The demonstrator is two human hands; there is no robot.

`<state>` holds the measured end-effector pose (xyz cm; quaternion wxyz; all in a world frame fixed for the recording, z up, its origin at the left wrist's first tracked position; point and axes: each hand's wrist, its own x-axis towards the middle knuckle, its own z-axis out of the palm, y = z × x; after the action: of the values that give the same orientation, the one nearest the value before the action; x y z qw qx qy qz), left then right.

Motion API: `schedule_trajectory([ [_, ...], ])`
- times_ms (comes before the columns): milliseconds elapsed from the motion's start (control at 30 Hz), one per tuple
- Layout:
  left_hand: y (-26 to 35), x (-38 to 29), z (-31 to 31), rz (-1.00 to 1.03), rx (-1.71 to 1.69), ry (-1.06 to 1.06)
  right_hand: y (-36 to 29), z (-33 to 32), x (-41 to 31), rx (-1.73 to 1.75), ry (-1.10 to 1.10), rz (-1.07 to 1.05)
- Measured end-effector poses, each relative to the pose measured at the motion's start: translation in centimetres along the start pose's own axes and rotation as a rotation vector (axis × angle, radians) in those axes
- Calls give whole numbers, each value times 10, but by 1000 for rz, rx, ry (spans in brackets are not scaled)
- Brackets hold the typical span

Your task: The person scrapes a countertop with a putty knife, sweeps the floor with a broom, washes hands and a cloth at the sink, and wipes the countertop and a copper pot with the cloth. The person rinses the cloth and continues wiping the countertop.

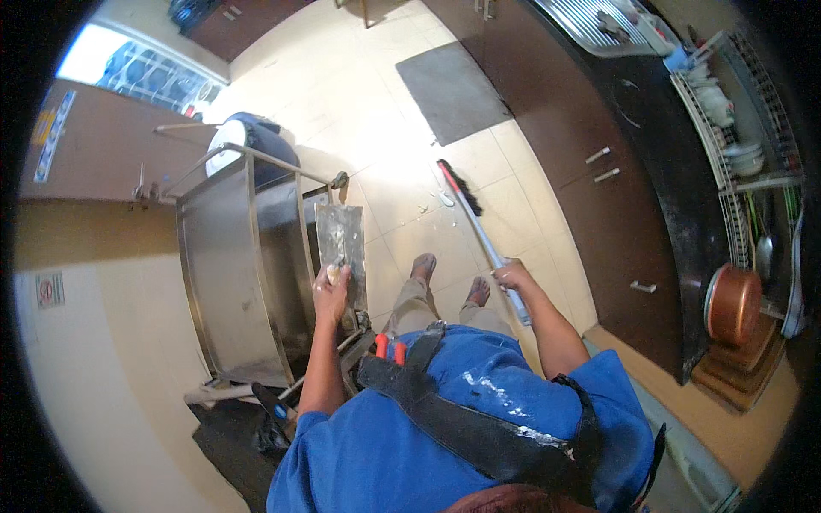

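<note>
My left hand (331,295) is closed around the handle of a rectangular metal plastering trowel (333,224). Pale residue marks the middle of its grey plate. In my right hand (511,276) is the blue-grey handle of a broom (480,231), slanting down and away from me. Its red head with black bristles (463,186) is at the tiled floor (410,192). Small whitish debris (445,198) lies beside the bristles, left of the handle. My bare feet (423,264) are on the tiles between the two tools.
A stainless steel trolley (224,276) stands close on my left, with a large bucket (228,141) beyond it. Dark cabinets (577,192) and a black counter (667,211) run along my right, carrying a dish rack (725,183) and copper-coloured pot (734,304). Ahead lies a grey mat (452,93).
</note>
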<state>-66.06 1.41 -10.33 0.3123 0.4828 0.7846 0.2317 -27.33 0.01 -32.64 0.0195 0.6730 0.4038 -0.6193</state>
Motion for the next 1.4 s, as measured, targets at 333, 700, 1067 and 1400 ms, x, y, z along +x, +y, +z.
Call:
schedule_trajectory([
  [333, -54, -140, -41, -88, -27, 282, -49, -29, 38, -219, 282, -43],
  [700, -104, -169, -49, -183, -106, 348, -79, 21, 67, -327, 17, -276],
  [1067, -129, -119, -41, -160, -120, 255, 178, 16, -248, -520, 298, 220],
  [1400, -96, -96, -42, -197, -3, 181, 311, -42, -281, -531, 172, 172],
])
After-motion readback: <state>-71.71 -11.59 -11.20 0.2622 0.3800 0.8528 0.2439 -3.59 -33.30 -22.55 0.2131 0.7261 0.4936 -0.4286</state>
